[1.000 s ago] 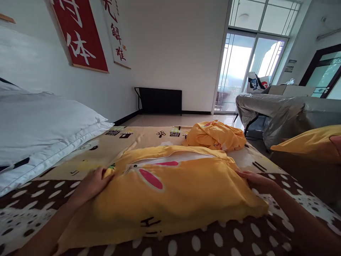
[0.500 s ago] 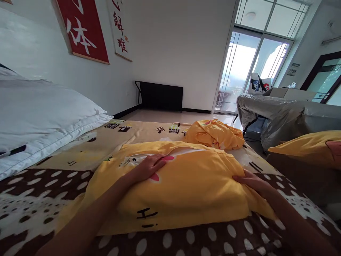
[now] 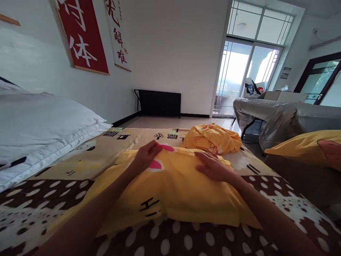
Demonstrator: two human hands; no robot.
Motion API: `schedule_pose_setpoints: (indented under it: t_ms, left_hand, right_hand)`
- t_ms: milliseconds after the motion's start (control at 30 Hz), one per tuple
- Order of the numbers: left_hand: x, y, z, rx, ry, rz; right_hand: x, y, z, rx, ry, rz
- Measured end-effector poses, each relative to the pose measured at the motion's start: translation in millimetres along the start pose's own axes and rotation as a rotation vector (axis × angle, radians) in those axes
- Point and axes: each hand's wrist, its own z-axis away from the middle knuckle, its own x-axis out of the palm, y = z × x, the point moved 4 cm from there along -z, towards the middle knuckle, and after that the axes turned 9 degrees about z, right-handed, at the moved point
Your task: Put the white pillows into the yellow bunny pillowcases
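A yellow pillowcase (image 3: 191, 199), printed with "Hi" and pink petal-like patches, lies across the bed in front of me, puffed up as if something is inside. My left hand (image 3: 147, 155) pinches its cloth at the upper middle, beside a pink patch, and lifts a small fold. On the right part of the pillowcase rests my right hand (image 3: 213, 166), its fingers stretched out over the fabric. Just behind it sits a crumpled heap of yellow cloth (image 3: 213, 138). What is inside the pillowcase is hidden.
Brown, white and beige patterned bedding (image 3: 188, 241) lies underneath. White pillows (image 3: 53, 121) are stacked at the left. Another yellow cushion (image 3: 303, 145) is at the right, near a plastic-covered table (image 3: 277, 106). A black panel (image 3: 160, 103) leans against the far wall.
My right hand has moved left from the pillowcase's right edge onto its top. My left hand has gone from lying flat to gripping the cloth. The pillowcase's upper fold has shifted.
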Motion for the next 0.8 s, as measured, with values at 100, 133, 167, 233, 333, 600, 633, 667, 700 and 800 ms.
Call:
schedule_pose_setpoints:
  t_ms: [100,133,167,233,333,600,633,667,700,800]
  left_hand:
    - [-7.4,-30,3,-0.03,-0.211,-0.217]
    - [-12.5,-44,8,-0.046,-0.279,-0.269]
    - [-19.2,-58,15,-0.062,-0.32,-0.297]
    - [-34.5,-83,28,-0.098,-0.327,-0.31]
    - [-50.7,-102,38,-0.167,-0.306,-0.341]
    - [-104.7,-14,-19,-0.022,-0.023,-0.853]
    - [-115.1,1,-27,-0.017,0.018,-0.884]
    - [-124.6,15,-33,0.003,0.057,-0.927]
    - [-132.3,29,-39,0.051,0.095,-0.994]
    - [-143.0,51,-45,0.212,0.151,-1.137]
  right_hand:
    - [20,12,-18,0.029,-0.105,-0.039]
    - [25,21,-18,0.058,-0.125,-0.073]
    - [28,32,-16,0.089,-0.134,-0.112]
    - [30,52,-5,0.144,-0.129,-0.201]
    - [27,65,15,0.162,-0.125,-0.358]
    - [-64,60,-12,0.348,0.248,-0.372]
    - [-85,61,-17,0.376,0.391,-0.347]
    - [-103,60,-22,0.36,0.491,-0.26]
    - [-116,57,-26,0.316,0.53,-0.114]
    - [-122,47,-38,0.127,0.402,0.366]
